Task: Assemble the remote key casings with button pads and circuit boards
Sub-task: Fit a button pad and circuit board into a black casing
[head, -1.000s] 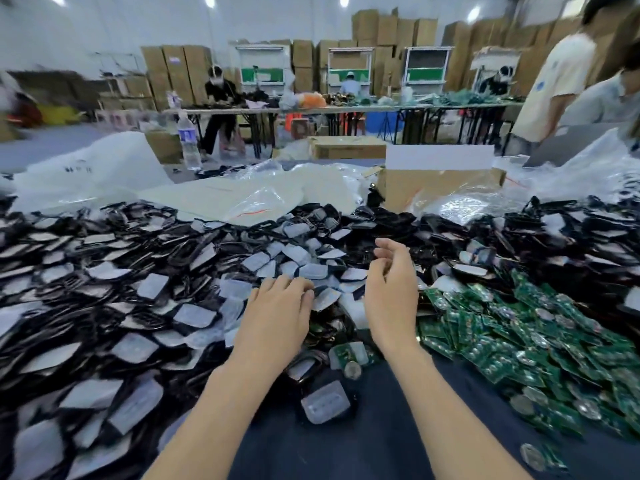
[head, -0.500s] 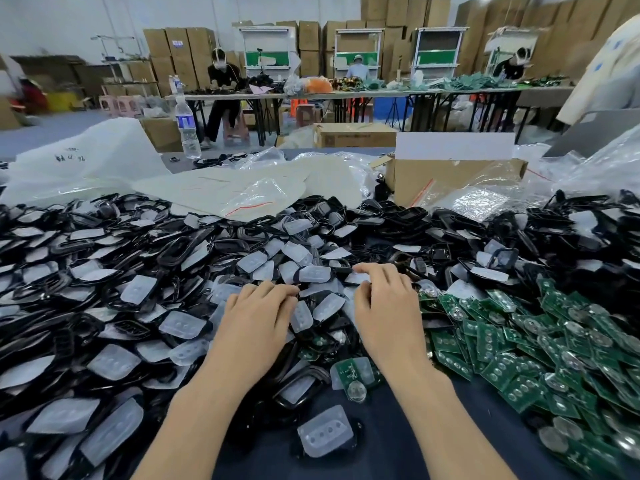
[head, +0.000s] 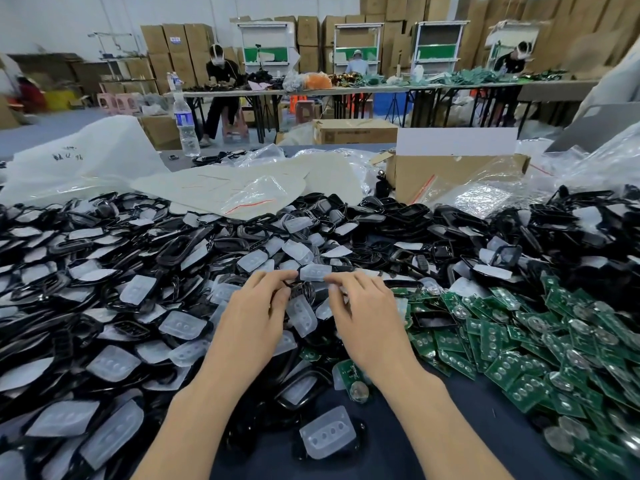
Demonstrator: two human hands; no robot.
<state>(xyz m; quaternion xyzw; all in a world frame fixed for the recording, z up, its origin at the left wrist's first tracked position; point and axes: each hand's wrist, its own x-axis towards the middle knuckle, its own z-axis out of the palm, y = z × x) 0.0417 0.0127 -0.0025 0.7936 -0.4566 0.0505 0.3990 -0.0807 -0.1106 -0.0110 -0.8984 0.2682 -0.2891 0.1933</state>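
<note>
Translucent white rubber button pad (head: 313,271) is pinched at its ends by the curled fingertips of left hand (head: 256,313) and right hand (head: 367,317), above heaped black plastic casings (head: 180,251); green circuit boards (head: 519,344) lie on the table (head: 381,455) to the right.

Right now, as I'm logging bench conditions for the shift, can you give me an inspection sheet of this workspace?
Surface: dark cloth, mostly buried under parts.
Job's things: black casings heaped left and centre; translucent button pads mixed among them; green circuit boards piled right.
Clutter: plastic bags, cardboard box, water bottle behind the heaps.
Hands: left hand pinches a black casing; right hand fingertips at a single pad, grip unclear.
Cables: nothing seen.
Surroundings: workers at far tables, stacked cartons.
</note>
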